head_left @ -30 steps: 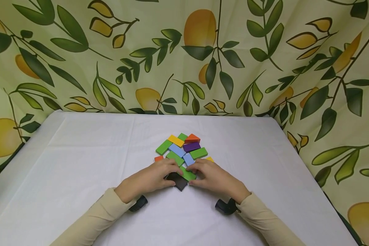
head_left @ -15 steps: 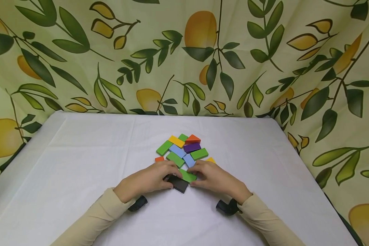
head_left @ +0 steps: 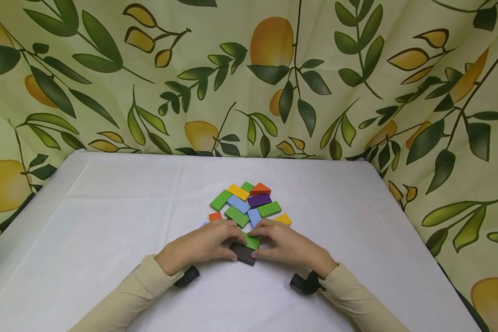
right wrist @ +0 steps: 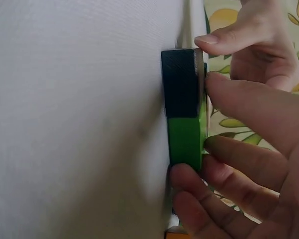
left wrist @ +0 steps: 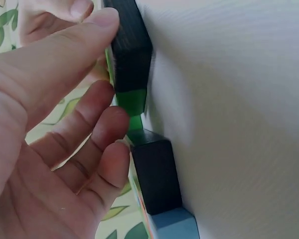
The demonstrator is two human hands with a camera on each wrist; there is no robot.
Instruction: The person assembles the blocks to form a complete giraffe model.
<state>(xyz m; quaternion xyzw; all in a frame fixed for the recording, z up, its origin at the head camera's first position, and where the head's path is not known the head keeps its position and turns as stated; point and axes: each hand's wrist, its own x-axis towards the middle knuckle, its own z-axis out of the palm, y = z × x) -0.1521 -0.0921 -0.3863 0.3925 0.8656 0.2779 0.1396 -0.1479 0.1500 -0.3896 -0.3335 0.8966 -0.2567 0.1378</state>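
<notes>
Two flat blocks lie together at the near end of a patch of coloured blocks: a black block (head_left: 243,255) in front, and a green block (head_left: 253,240) directly behind it. My left hand (head_left: 205,243) grips from the left, thumb against the black block, curled fingers partly hidden at the green one. From the right, my right hand (head_left: 289,243) sets its thumb on the black block's corner and bends its fingers round the green block (right wrist: 185,142). In the left wrist view, another dark block (left wrist: 157,175) stands by my left fingertips, with a blue block (left wrist: 175,224) beyond.
Behind the hands lie blue (head_left: 238,204), purple (head_left: 259,200), yellow (head_left: 238,192) and several other blocks, plus an orange-red triangle (head_left: 260,188). A white cloth covers the table (head_left: 120,203). A fruit-patterned curtain (head_left: 232,78) hangs behind. Black wrist cameras hang below both wrists.
The black block has turned and slid slightly toward me, and the green block has turned and shifted nearer with it. My right thumb has come onto the black block's corner.
</notes>
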